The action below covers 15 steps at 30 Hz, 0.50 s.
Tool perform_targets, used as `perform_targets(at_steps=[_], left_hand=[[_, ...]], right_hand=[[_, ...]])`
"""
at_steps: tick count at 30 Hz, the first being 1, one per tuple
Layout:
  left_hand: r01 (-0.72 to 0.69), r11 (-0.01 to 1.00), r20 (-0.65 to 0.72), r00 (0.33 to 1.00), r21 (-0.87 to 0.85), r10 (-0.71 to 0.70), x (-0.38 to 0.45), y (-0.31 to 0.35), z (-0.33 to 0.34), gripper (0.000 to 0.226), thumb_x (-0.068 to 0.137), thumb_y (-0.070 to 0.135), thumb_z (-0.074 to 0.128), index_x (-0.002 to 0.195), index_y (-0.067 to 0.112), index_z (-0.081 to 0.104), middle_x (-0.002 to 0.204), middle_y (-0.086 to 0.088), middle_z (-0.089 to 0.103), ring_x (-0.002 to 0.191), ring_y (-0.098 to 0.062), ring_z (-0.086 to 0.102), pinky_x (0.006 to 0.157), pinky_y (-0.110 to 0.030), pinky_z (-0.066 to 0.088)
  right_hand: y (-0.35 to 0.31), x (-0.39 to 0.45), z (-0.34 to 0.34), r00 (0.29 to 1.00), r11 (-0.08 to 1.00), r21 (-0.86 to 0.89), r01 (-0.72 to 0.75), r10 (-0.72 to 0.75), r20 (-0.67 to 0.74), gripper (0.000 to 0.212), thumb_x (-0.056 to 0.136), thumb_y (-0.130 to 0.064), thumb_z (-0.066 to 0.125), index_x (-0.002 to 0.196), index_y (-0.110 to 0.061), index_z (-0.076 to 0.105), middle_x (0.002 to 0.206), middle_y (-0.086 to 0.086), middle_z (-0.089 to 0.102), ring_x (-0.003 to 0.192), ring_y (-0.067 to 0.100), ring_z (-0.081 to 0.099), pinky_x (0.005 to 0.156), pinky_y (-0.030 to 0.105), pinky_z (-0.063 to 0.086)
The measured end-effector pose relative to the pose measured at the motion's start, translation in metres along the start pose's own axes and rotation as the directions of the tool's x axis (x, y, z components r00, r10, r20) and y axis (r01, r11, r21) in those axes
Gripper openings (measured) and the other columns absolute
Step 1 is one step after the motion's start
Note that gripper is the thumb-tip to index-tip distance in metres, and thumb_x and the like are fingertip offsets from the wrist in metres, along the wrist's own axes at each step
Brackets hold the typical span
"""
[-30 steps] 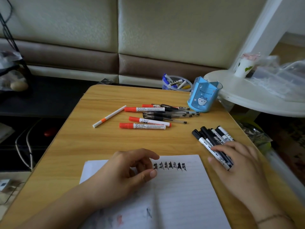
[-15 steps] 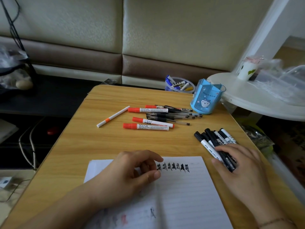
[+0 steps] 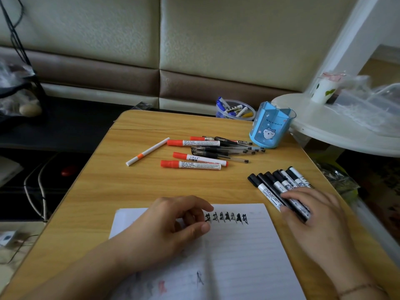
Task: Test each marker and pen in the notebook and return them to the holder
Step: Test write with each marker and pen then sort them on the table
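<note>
Head view, looking down over a wooden tabletop, and the open lined notebook lies at the near edge with a row of black test scribbles along its top line and a few fainter marks, one reddish, lower on the left page. The left hand rests on the notebook, fingers loosely curled with the thumb tucked toward them, and its grip holds nothing. Over on the right, the right hand lies across the bundle of black markers, fingers fairly straight and laid over their near ends, pressing rather than clenching; the markers lie side by side on the tabletop just beside the notebook's right corner, black caps pointing away to the far left. Mid-table sit the red-capped markers, three plainly visible and another partly hidden behind, mixed in with a pile of black gel pens. A slim white pen with an orange band lies apart to their left, at a slant. The blue pen holder, printed with a small cartoon animal, stands upright at the far right corner of the tabletop, near the pen pile, and nothing shows above its rim. Behind it a clear tub holds more markers, and a white round table carries a cup and plastic wrapping.
</note>
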<state>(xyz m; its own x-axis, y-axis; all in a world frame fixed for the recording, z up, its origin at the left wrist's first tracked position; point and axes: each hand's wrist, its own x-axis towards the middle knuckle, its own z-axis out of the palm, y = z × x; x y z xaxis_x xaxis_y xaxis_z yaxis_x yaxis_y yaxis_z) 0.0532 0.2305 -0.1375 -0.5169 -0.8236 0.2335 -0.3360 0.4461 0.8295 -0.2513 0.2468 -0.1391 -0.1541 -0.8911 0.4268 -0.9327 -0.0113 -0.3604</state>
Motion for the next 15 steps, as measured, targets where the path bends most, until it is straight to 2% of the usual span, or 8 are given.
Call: perform_targets(at_steps=[6,9,12,15], left_hand=[[0.003,1.0,-0.001,1.0,-0.008,-0.003,0.0,-0.001,0.0,0.02,0.091,0.029,0.066,0.111,0.03,0.066,0.087,0.013,0.066,0.077,-0.011,0.062,0.06,-0.014,0.045],[-0.03,0.999,-0.012,0.999,0.017,0.03,-0.001,0.0,0.001,0.021,0.09,0.031,0.066,0.111,0.031,0.066,0.086,0.015,0.065,0.075,-0.009,0.061,0.059,-0.012,0.044],[-0.06,0.998,-0.028,0.998,0.032,0.061,-0.001,0.002,0.001,0.021,0.089,0.033,0.065,0.11,0.031,0.067,0.086,0.016,0.064,0.073,-0.007,0.061,0.058,-0.011,0.043],[-0.093,0.994,-0.057,0.994,0.059,0.096,-0.001,0.001,0.002,0.021,0.089,0.035,0.064,0.109,0.031,0.068,0.086,0.016,0.065,0.073,-0.004,0.061,0.059,-0.008,0.042]], right_hand=[[-0.003,0.0,0.0,0.999,1.0,-0.002,0.013,-0.013,-0.039,0.026,0.074,-0.018,0.08,0.098,-0.024,0.071,0.104,-0.007,0.065,0.105,0.023,0.051,0.089,0.042,0.044],[-0.019,0.0,-0.005,0.989,0.993,-0.021,0.118,-0.12,-0.084,0.021,0.082,-0.027,0.07,0.102,-0.022,0.071,0.105,-0.005,0.064,0.107,0.021,0.05,0.092,0.032,0.037],[-0.047,0.008,-0.006,0.95,0.95,-0.009,0.313,-0.312,0.027,0.029,0.082,-0.037,0.058,0.105,-0.027,0.07,0.108,-0.011,0.061,0.109,0.015,0.047,0.092,0.034,0.04],[-0.074,0.031,0.006,0.885,0.903,0.0,0.43,-0.422,0.197,0.03,0.085,-0.038,0.061,0.114,-0.031,0.067,0.116,-0.015,0.057,0.115,0.012,0.042,0.095,0.036,0.042]])
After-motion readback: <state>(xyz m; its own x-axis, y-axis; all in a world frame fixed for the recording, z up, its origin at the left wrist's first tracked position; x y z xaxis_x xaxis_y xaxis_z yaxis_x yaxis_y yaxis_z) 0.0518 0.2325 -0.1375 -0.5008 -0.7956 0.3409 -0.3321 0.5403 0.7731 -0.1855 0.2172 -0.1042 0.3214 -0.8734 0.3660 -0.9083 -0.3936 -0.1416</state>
